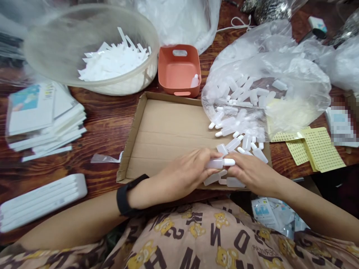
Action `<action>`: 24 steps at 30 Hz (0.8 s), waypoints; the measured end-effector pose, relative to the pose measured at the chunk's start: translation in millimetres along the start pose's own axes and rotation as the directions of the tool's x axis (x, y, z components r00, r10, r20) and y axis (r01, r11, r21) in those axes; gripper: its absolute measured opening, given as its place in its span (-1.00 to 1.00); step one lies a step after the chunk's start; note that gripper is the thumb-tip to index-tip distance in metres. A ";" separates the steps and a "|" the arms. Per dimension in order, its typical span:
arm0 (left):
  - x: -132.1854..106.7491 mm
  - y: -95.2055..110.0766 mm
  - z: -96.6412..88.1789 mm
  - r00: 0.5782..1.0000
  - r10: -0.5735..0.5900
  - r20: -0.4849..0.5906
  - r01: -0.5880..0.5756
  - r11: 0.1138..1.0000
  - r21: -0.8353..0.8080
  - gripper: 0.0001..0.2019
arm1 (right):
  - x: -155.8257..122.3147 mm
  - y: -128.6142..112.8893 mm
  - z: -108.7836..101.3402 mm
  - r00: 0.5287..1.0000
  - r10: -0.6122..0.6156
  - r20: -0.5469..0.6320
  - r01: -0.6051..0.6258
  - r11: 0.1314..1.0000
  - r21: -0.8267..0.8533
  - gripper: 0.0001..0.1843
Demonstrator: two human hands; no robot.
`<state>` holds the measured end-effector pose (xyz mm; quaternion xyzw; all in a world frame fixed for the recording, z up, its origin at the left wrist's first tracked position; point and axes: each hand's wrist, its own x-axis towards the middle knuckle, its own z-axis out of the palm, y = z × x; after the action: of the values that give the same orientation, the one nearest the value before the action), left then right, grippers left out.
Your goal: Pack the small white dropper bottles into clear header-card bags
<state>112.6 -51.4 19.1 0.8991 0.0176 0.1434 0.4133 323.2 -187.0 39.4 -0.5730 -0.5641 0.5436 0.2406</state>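
Observation:
My left hand and my right hand meet over the near edge of a shallow cardboard tray. Together they pinch a small clear bottle with a white cap, held level. The left fingers grip its body, and the right fingertips are on the cap end. Below the hands lie a few more small bottles. Several loose bottles spill onto the tray from an open clear plastic bag at the right. A black band sits on my left wrist.
An orange bin with one bottle stands behind the tray. A translucent bowl of white strips is back left. Stacked white packets and a white case lie left. Yellow perforated sheets lie right on the wooden table.

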 end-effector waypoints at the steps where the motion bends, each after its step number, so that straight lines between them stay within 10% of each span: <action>1: 1.5 0.4 -4.1 0.998 -0.053 0.021 0.053 0.999 -0.012 -0.75 | 1.0 1.1 -2.5 0.997 -0.049 -0.066 0.040 0.991 -0.126 -0.30; 6: 7.7 -0.7 -16.7 0.994 -0.066 0.083 0.070 0.996 -0.052 -0.76 | 4.0 9.2 -9.6 0.800 -0.575 -0.174 0.286 0.619 -0.732 -0.48; 12: 26.6 -21.7 -19.3 0.995 0.096 -0.012 -0.092 0.973 0.210 -0.70 | 10.6 -4.0 -20.6 0.960 -0.222 -0.169 0.198 0.969 -0.147 -0.42; 15: 52.4 -44.0 -56.1 0.980 -0.149 -0.136 0.189 0.907 0.375 -0.56 | 20.9 5.9 -65.7 0.947 -0.165 -0.277 0.086 0.957 -0.276 -0.39; 17: 71.3 -68.4 -90.7 0.911 -0.265 -0.316 0.389 0.808 0.442 -0.48 | 29.3 24.2 -112.0 0.832 -0.185 -0.523 -0.075 0.897 -0.437 -0.49; 20: 92.8 -113.1 -137.2 0.846 -0.314 -0.432 0.503 0.740 0.446 -0.50 | 41.5 58.5 -186.8 0.591 -0.185 -0.785 -0.450 0.732 -0.512 -0.66; 24: 110.0 -149.2 -160.4 0.864 -0.245 -0.439 0.450 0.767 0.458 -0.52 | 57.4 95.4 -258.2 0.542 -0.103 -0.834 -0.642 0.589 -0.490 -0.61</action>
<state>187.2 181.7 33.2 0.9180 0.3006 0.2113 0.1491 577.8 -71.4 10.0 -0.8837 -0.4556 -0.0296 0.1025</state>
